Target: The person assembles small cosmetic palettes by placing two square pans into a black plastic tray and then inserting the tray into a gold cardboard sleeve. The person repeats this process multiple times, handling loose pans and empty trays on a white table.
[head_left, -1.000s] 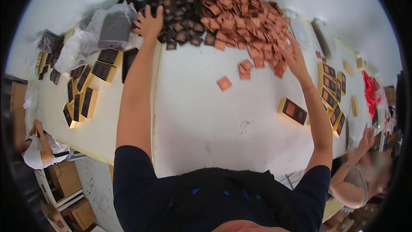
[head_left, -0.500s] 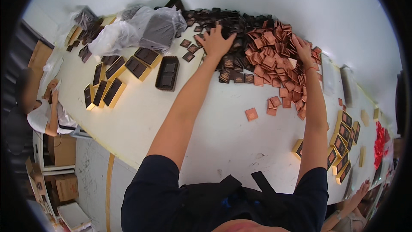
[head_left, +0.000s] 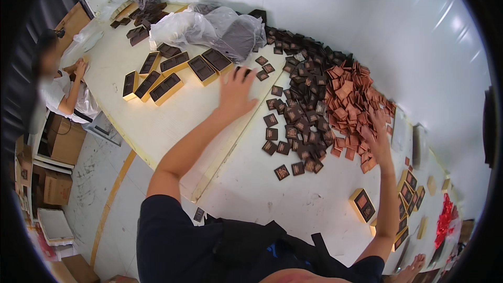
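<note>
My left hand (head_left: pixel 236 96) is over the table right of the gold boxes, fingers apart and thumb stretched out. Something dark (head_left: pixel 247 73) shows between its fingertips, mostly hidden by the hand. My right hand (head_left: pixel 375 132) rests at the near right edge of a heap of copper-coloured wrapped squares (head_left: pixel 343 93), fingers spread. Dark wrapped squares (head_left: pixel 303 121) lie left of the copper ones, in a heap along the wall with a loose spread reaching toward me. Several gold boxes with dark inserts (head_left: pixel 166 88) stand left of my left hand.
A clear plastic bag over dark trays (head_left: pixel 236 34) lies at the back. More filled gold boxes (head_left: pixel 362 204) and red material (head_left: pixel 445 221) are at the right. A person (head_left: pixel 65 86) sits at the left; another person's hand (head_left: pixel 414 270) shows lower right. A seam (head_left: pixel 225 154) crosses the table.
The dark squares now spread nearer to me over the table. My left hand has left their heap and moved left; my right hand has come nearer along the copper heap. The view has turned.
</note>
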Motion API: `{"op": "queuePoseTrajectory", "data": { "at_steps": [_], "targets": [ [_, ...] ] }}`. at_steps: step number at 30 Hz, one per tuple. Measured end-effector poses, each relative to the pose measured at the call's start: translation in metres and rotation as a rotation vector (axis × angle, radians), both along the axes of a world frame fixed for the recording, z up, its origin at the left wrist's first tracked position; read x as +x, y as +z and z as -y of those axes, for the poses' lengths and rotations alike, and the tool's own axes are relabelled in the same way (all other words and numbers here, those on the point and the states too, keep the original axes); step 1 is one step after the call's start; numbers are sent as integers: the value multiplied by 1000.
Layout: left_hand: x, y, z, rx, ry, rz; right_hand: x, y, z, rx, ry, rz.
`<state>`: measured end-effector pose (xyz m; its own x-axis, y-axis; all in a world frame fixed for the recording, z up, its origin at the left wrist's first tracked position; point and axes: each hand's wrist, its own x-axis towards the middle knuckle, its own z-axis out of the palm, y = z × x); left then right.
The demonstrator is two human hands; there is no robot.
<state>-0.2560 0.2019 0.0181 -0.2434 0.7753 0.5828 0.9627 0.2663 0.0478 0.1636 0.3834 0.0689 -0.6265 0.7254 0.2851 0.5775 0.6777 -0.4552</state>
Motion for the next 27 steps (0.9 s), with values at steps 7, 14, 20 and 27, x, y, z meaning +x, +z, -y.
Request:
{"op": "queuePoseTrajectory", "data": {
  "at_steps": [7,14,20,27],
  "targets": [
    [-32,5,34,-91,-148,575,-52,-17,223,43,427,275],
    [-179,113,-20,237,47,-111,-77,-58,218,173,256,223],
    [-216,-22,134,-141,298,-200,-72,-61,209,197,321,96],
    [-95,-30,217,-261,272,71,-71,-56,214,96,362,89]
  ]
}}
